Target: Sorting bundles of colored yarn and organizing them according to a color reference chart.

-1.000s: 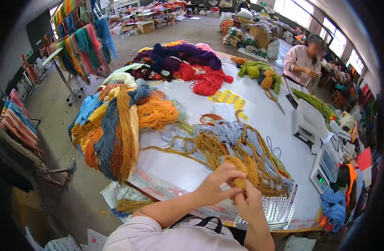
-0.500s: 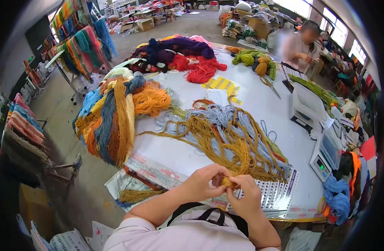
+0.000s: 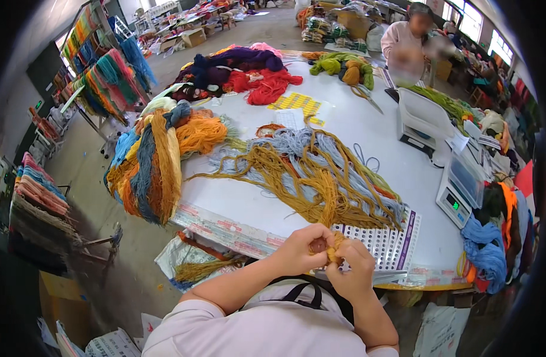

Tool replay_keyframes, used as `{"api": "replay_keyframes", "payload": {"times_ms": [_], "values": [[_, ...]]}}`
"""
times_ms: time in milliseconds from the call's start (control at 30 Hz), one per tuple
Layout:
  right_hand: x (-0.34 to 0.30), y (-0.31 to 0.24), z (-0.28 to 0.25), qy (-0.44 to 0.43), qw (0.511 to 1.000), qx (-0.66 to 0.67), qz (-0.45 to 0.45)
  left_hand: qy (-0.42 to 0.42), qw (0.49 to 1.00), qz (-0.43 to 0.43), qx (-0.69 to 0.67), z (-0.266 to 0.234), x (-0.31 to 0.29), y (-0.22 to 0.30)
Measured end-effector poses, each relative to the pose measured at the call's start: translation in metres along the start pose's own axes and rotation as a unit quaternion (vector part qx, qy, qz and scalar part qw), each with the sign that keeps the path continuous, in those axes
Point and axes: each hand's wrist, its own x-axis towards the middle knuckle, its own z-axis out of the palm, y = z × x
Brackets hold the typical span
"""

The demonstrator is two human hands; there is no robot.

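At the table's front edge, my left hand [image 3: 301,250] and my right hand [image 3: 353,266] are close together, both closed on the gathered end of mustard-yellow yarn [image 3: 325,193]. A small wrapped bunch of it shows between my fingertips; whether it is knotted I cannot tell. From there the strands run forward onto the table, spreading over a heap of pale grey-blue yarn [image 3: 279,143]. Under the heap's near right side lies a white board with rows of holes [image 3: 398,250], just beyond my right hand.
Colourful skeins [image 3: 145,163] hang over the table's left edge. Red yarn [image 3: 267,88] and scissors [image 3: 368,100] lie farther back. To the right are a digital scale [image 3: 453,204], a clear plastic bin [image 3: 425,113] and blue yarn [image 3: 484,244]. A co-worker [image 3: 407,38] stands beyond the far right corner.
The whole view has shifted, with the table now higher and more to the left. My hands remain closed on the yarn, turned slightly. The co-worker's posture has changed.
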Motion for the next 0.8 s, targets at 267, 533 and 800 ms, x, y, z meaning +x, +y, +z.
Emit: {"api": "replay_keyframes", "payload": {"times_ms": [267, 533, 800], "values": [[-0.017, 0.003, -0.022, -0.036, 0.996, -0.021, 0.075, -0.051, 0.991, 0.028, 0.122, 0.009, 0.001, 0.019], [-0.019, 0.001, -0.023, -0.022, 0.999, -0.04, -0.016, -0.051, 0.995, -0.075, 0.034, 0.017, 0.0, 0.007], [-0.03, 0.02, -0.011, 0.101, 0.982, 0.119, 0.105, -0.069, 0.901, -0.235, -0.358, 0.032, 0.003, -0.009]]}}
